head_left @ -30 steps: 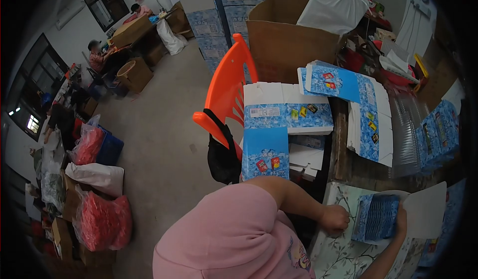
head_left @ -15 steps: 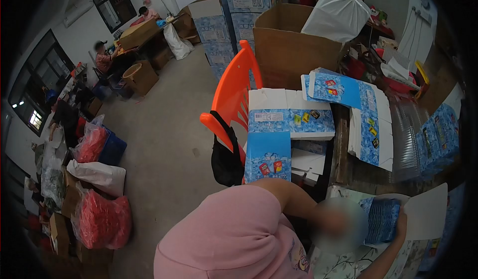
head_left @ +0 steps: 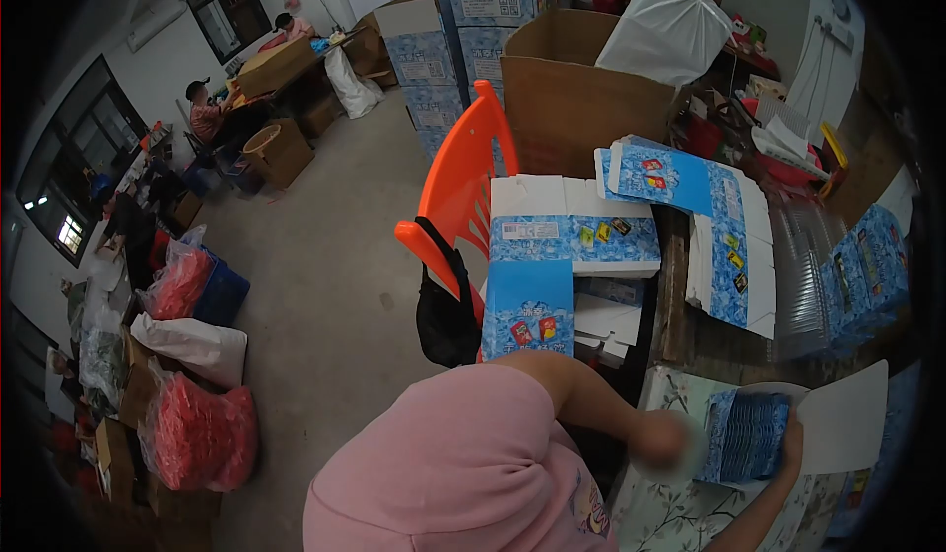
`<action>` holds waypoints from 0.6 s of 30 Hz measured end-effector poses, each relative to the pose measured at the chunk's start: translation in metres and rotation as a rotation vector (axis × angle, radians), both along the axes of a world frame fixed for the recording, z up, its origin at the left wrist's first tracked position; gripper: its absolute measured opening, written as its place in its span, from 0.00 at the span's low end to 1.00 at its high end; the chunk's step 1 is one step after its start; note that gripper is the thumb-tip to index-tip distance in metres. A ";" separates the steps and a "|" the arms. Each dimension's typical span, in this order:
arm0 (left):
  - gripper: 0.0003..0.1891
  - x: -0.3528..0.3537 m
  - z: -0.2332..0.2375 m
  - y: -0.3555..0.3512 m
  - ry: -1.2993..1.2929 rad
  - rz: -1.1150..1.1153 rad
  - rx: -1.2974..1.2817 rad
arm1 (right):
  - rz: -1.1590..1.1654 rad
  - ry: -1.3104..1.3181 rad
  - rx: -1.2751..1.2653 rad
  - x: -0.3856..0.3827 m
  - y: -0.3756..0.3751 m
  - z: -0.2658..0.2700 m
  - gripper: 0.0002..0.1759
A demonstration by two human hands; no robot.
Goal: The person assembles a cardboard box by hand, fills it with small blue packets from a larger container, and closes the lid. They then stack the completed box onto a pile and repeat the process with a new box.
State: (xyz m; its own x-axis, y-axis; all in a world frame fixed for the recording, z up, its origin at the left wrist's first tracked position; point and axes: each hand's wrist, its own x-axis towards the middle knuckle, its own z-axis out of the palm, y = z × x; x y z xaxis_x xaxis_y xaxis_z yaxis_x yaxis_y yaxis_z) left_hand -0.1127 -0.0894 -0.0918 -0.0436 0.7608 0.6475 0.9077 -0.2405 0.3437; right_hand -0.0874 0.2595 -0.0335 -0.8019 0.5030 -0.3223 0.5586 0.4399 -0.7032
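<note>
At the lower right, a row of blue packets (head_left: 744,436) stands in an open white-lined carton (head_left: 843,424). My right hand (head_left: 791,442) holds the right side of this carton, beside the packets; its fingers are partly hidden. My left hand (head_left: 662,444) is just left of the packets, and a blur covers its fingers, so what it holds, if anything, cannot be made out. Beneath the carton lies a floral-patterned cover (head_left: 670,513).
Flat blue-and-white cartons (head_left: 532,306) lie behind my left arm, beside an orange chair (head_left: 468,177). More cartons (head_left: 734,246) and clear plastic trays (head_left: 803,286) are further right. Co-workers (head_left: 207,113) sit in the background, and red bags (head_left: 197,434) stand at left.
My left hand has shifted slightly left, and more of the packets' left end shows. My right hand stays at the carton's side. A co-worker at the back left has raised the head slightly.
</note>
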 end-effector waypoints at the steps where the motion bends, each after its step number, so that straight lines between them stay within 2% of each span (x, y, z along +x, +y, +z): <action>1: 0.08 0.000 0.001 0.000 0.005 0.000 -0.003 | -0.007 -0.010 0.020 0.000 0.003 -0.002 0.33; 5: 0.08 -0.001 0.001 -0.001 0.023 0.004 -0.007 | -0.022 0.041 0.075 -0.002 0.002 -0.009 0.33; 9: 0.08 0.000 0.002 -0.002 0.015 0.009 -0.026 | 0.002 -0.004 0.086 0.001 -0.013 0.008 0.33; 18: 0.08 -0.001 -0.002 0.000 0.016 0.006 -0.024 | -0.012 0.048 0.009 0.003 -0.016 0.010 0.33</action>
